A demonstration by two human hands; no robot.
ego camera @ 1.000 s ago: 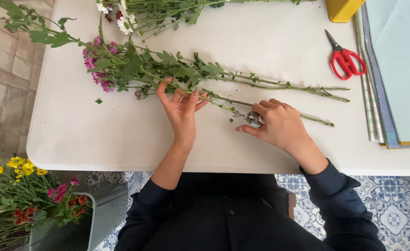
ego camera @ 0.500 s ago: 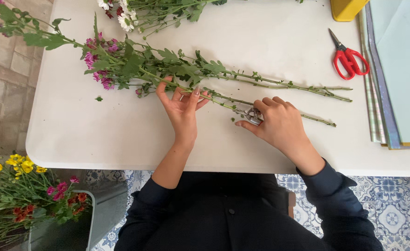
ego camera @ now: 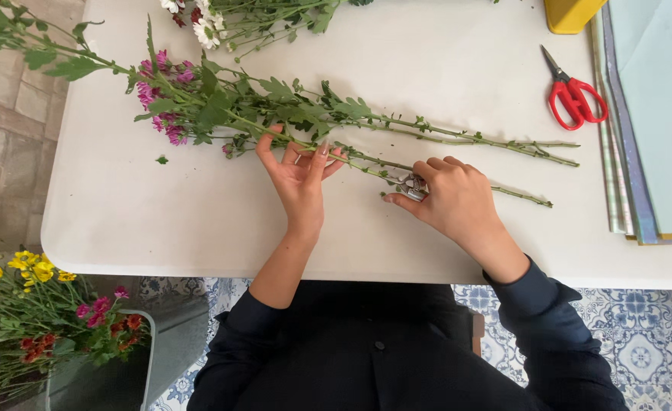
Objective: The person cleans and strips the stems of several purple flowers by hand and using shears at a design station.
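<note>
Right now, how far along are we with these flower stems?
Done: pink-flowered stems lie gathered on the white table. In hand: left hand steadies one stem while right hand holds a small metal tool against it. Left: white flowers, red scissors and paper sheets lie untouched.

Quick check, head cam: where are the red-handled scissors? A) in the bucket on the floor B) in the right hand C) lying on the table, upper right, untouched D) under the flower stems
C: the red-handled scissors lie on the white table by the paper sheets, away from both hands.

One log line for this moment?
left hand: holding flower stems | right hand: small metal tool at stem | red scissors: unused
</note>
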